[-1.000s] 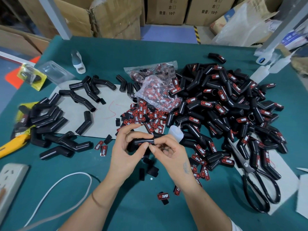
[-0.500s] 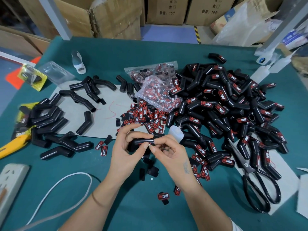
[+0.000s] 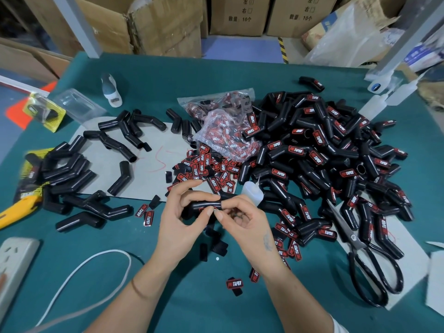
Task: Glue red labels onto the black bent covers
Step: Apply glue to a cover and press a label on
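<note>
My left hand [image 3: 181, 218] grips a black bent cover [image 3: 205, 205] above the green table, near the front centre. My right hand [image 3: 242, 218] touches the cover's right end with its fingertips; a small dark piece sits in its curled fingers, too hidden to name. Loose red labels [image 3: 206, 168] lie in a heap just beyond my hands. A large pile of labelled black covers [image 3: 324, 155] fills the right side. Unlabelled covers [image 3: 69, 169] lie at the left. A small clear glue bottle [image 3: 252, 192] lies beside my right hand.
Big black scissors [image 3: 370, 258] lie at the front right. A yellow utility knife [image 3: 16, 211], a white power strip [image 3: 14, 260] and its cable [image 3: 91, 267] are at the left. A plastic bag of labels [image 3: 225, 131] sits mid-table. Cardboard boxes [image 3: 165, 22] stand behind.
</note>
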{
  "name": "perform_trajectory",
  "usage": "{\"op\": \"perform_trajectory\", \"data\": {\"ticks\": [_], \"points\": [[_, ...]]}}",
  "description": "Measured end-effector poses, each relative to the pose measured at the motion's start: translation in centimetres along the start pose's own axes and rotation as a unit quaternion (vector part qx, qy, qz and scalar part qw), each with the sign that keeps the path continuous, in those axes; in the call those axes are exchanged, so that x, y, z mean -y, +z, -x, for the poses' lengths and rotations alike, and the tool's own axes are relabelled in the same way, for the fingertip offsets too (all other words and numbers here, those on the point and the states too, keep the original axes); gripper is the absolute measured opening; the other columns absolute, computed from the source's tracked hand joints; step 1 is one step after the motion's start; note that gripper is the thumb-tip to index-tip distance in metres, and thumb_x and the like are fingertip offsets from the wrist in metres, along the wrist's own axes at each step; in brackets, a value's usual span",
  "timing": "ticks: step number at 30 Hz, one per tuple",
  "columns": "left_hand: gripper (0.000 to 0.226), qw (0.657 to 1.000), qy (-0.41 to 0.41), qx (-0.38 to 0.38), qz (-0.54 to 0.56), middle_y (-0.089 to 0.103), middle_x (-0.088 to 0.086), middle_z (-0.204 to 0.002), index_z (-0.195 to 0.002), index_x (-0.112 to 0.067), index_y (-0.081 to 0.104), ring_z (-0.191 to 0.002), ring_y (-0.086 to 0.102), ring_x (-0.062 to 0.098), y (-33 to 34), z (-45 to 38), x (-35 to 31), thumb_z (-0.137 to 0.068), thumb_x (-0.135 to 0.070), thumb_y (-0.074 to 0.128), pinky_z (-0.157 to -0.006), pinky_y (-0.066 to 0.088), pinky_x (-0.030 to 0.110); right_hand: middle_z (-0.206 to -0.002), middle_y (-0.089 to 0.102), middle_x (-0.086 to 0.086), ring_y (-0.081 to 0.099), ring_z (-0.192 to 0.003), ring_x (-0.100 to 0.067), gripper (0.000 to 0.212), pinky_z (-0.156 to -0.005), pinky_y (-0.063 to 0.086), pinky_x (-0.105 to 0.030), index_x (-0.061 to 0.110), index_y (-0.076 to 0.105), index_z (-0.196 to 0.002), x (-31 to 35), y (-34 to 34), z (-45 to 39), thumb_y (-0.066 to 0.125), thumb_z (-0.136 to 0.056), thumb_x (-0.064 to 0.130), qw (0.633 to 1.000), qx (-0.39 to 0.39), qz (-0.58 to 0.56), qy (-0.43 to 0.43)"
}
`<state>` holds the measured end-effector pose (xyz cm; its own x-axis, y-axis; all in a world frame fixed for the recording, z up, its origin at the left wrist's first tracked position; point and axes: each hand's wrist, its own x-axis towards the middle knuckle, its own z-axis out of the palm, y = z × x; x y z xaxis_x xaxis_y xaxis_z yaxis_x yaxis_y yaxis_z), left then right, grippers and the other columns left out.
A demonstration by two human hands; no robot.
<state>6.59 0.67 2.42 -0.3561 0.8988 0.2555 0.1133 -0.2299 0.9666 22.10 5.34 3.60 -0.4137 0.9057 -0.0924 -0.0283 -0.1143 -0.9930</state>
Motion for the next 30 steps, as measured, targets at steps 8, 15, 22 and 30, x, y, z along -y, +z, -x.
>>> {"op": "perform_trajectory", "data": {"ticks": [8, 15, 22, 30], "points": [[0.05, 1.0, -0.002, 0.0, -0.002, 0.078, -0.001, -0.105, -0.131, -0.034, 0.053, -0.107, 0.072, 0.024, -0.1, 0.0, 0.1, -0.09, -0.013, 0.072, -0.106, 0.046, 0.031, -0.098, 0.061, -0.01, 0.062, -0.084, -0.006, 0.004, -0.078, 0.052, -0.02, 0.0, 0.073, -0.097, -0.3, -0.1, -0.1, 0.074, -0.094, 0.0, 1.0, 0.005, -0.003, -0.003], [0.051, 1.0, 0.001, 0.004, -0.011, 0.079, -0.001, -0.105, -0.132, -0.033, 0.052, -0.107, 0.072, 0.023, 0.0, 0.1, 0.2, -0.09, -0.013, 0.072, -0.106, 0.044, 0.027, -0.095, 0.061, 0.0, 0.063, -0.085, -0.007, 0.005, -0.079, 0.052, -0.021, 0.006, 0.075, -0.097, -0.9, 0.0, -0.2, 0.074, -0.094, 0.002, 1.0, 0.009, -0.017, 0.004], [0.051, 1.0, -0.005, 0.007, -0.007, 0.079, -0.001, -0.105, -0.132, -0.034, 0.052, -0.107, 0.071, 0.021, -0.1, 0.0, 0.2, -0.09, -0.013, 0.071, -0.104, 0.045, 0.024, -0.091, 0.061, 0.012, 0.063, -0.083, -0.003, 0.013, -0.078, 0.05, -0.018, 0.016, 0.077, -0.095, -1.0, 0.1, -0.3, 0.075, -0.093, 0.003, 1.0, 0.005, -0.019, 0.008], [0.051, 1.0, -0.004, 0.008, -0.016, 0.078, -0.002, -0.105, -0.132, -0.034, 0.052, -0.108, 0.071, 0.021, -0.1, 0.0, 0.1, -0.09, -0.013, 0.072, -0.106, 0.044, 0.025, -0.091, 0.06, 0.01, 0.061, -0.084, -0.003, 0.011, -0.077, 0.05, -0.018, 0.013, 0.076, -0.095, -1.1, 0.1, -0.3, 0.075, -0.093, 0.001, 1.0, 0.002, -0.018, 0.009]]}}
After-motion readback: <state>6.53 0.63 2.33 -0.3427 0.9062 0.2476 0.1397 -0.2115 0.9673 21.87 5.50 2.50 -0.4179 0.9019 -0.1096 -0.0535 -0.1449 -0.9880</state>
